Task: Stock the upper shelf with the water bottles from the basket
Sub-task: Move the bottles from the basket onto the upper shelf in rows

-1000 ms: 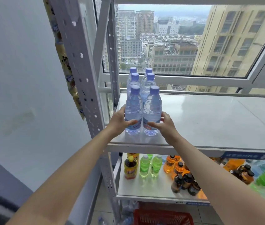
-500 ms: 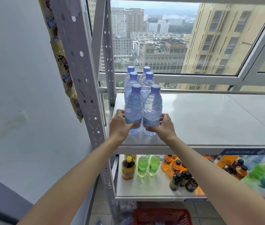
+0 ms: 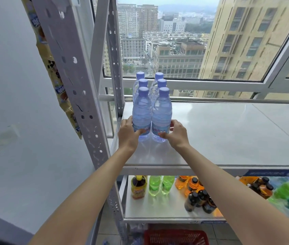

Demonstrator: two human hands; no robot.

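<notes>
The left hand [image 3: 128, 132] wraps the lower part of the front left water bottle [image 3: 141, 114], thumb across its label and fingers [image 3: 129, 120] curled round the far side. The right hand [image 3: 176, 133] grasps the front right water bottle [image 3: 161, 114] the same way, at three o'clock from the left hand. The two bottles stand upright, touching side by side, on the upper shelf [image 3: 228, 135] near its left end. At twelve o'clock behind them stand four more water bottles [image 3: 150, 84] in two pairs, all with purple caps, forming two rows running back toward the window [image 3: 193, 41]. At nine o'clock from the bottles rises the perforated grey upright [image 3: 80, 96] of the rack, with a strip of snack packets [image 3: 51, 68] hanging beside it. At six o'clock, the lower shelf [image 3: 158, 209] holds yellow, green, orange and dark drink bottles. Below that, at the bottom edge, shows the red basket [image 3: 175, 236].
</notes>
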